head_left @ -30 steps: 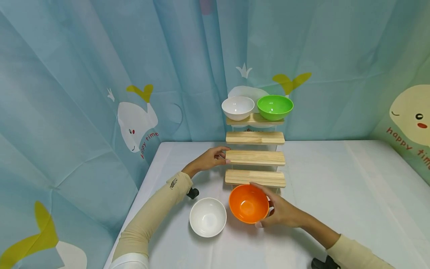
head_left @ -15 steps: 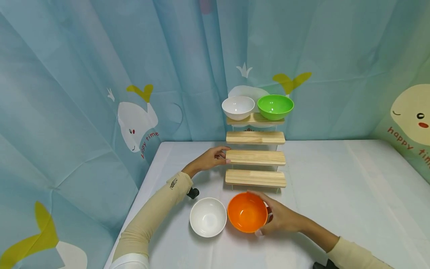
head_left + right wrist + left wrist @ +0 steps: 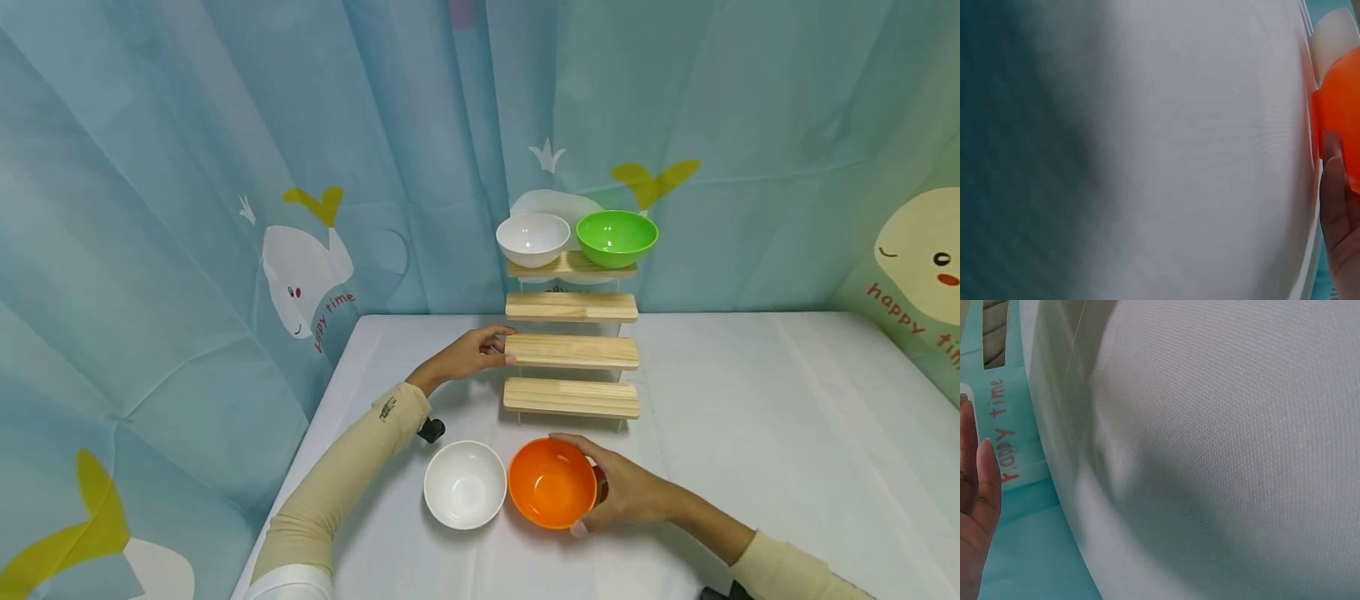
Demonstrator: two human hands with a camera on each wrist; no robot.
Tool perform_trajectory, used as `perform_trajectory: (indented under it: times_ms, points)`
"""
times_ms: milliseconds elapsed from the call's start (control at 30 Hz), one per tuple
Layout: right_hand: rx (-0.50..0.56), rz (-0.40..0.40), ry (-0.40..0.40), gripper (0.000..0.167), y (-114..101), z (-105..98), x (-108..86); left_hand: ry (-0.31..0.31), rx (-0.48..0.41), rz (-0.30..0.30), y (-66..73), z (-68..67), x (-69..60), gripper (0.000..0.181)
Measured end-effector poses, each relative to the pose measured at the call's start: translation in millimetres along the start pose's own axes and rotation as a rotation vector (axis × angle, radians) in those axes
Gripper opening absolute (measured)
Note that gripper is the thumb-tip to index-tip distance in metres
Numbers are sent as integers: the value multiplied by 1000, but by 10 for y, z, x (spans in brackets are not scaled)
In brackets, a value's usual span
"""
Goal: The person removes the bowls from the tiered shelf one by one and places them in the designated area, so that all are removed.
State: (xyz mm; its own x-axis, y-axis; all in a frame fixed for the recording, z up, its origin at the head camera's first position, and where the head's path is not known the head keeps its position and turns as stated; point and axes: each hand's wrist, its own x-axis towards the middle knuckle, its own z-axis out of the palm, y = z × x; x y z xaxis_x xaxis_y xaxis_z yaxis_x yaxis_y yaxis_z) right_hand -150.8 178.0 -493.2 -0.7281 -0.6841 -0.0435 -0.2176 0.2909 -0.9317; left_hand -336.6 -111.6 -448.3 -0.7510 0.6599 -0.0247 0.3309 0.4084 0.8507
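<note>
My right hand (image 3: pixel 633 487) holds the orange bowl (image 3: pixel 552 483) from its right side, fingers at the far part of the rim and thumb at the near part. The bowl sits upright, close beside a white bowl (image 3: pixel 465 485) on its left. In the right wrist view the orange bowl (image 3: pixel 1342 112) shows at the right edge, with fingers (image 3: pixel 1334 194) against its side. My left hand (image 3: pixel 468 354) grips the left end of a plank on the stepped wooden rack (image 3: pixel 572 352). The left wrist view shows only part of that hand (image 3: pixel 975 500), not its contact with the rack.
Another white bowl (image 3: pixel 532 239) and a green bowl (image 3: pixel 617 237) stand side by side on the rack's top plank. A white-covered table (image 3: pixel 757 433) lies under everything. Blue printed curtains (image 3: pixel 420 167) hang behind and to the left.
My right hand has drawn the orange bowl away from the rack's lowest plank, toward the near side, to beside the white bowl. My left hand has stayed at the rack.
</note>
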Motion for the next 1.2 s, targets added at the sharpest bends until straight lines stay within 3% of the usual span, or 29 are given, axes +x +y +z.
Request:
perform_trajectory:
  times_ms: [367,733,1033,1200]
  points:
    - [50,-20,-105,105,-26,-96,-11,-2,8,-8,16,-3,-13,57]
    - [97,-15,-156,100,-20,-124,-4,-9,5,-20,21,-2,-18,57]
    - [110,-10,-160,99,1,-123,-6,-15,-14,-18,31,-3,-15,58]
    - [54,-23,-139,102,-2,-156,-36,-16,-10,-21,32,-1,-19,59]
